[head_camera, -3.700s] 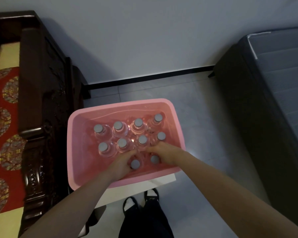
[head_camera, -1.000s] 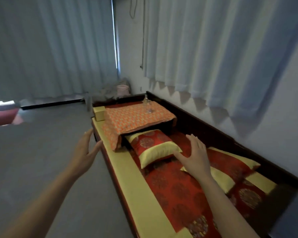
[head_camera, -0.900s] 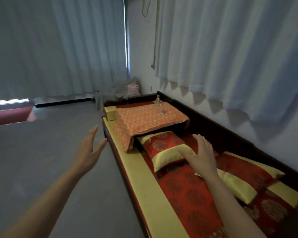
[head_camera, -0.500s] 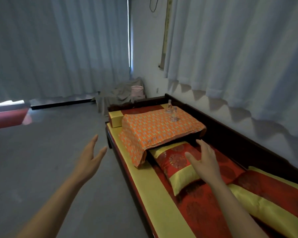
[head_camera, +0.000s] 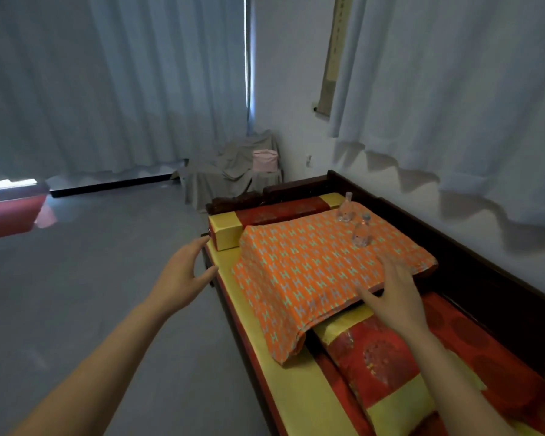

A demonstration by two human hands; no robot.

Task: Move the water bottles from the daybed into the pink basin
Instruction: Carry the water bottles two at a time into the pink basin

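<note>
Two water bottles (head_camera: 361,231) stand upright on the orange cloth (head_camera: 312,262) over the daybed (head_camera: 283,391), ahead of the right hand (head_camera: 390,297). Its fingers (head_camera: 387,265) are spread, holding nothing. The left hand (head_camera: 183,275), also spread and empty, is farther off.

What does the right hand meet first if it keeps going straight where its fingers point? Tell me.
Probably the nearer water bottle. The right hand hovers open over the orange cloth, fingers aimed up toward it; the farther bottle stands behind. Depth is uncertain.
</note>
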